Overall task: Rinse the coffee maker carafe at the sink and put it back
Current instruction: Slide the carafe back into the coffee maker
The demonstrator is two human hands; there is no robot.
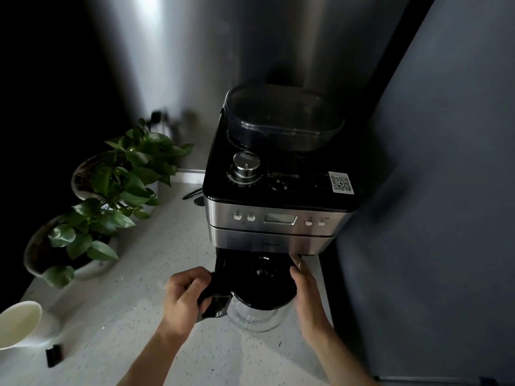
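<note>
Right now your counter (pixel 133 277), pale and speckled, runs from near to far, with a dark wall (pixel 446 162) on the right and a steel panel (pixel 172 65) at the far end. Your coffee maker (pixel 278 207) stands far right on the counter, against the wall, its dark hopper (pixel 281 118) on top, a silver dial (pixel 246 164) just in front of that, and a QR sticker (pixel 341 182) on the right of the black lid. To its left sit two potted plants (pixel 111 196), one behind the other. A white cup (pixel 16 324) lies at the near left edge, with a small black clip (pixel 53 355) just beside it.

Your carafe (pixel 256 299) sits at the foot of the machine, partly under the brew head, its black lid on and its clear glass belly showing on the near side. Your left hand (pixel 185 296) is wrapped tight round the black handle (pixel 213 298) on the carafe's left. Your right hand (pixel 308 293) lies flat against the carafe's right side, fingers (pixel 302 267) straight and spread only narrowly, touching the lid's edge rather than clasping it.
</note>
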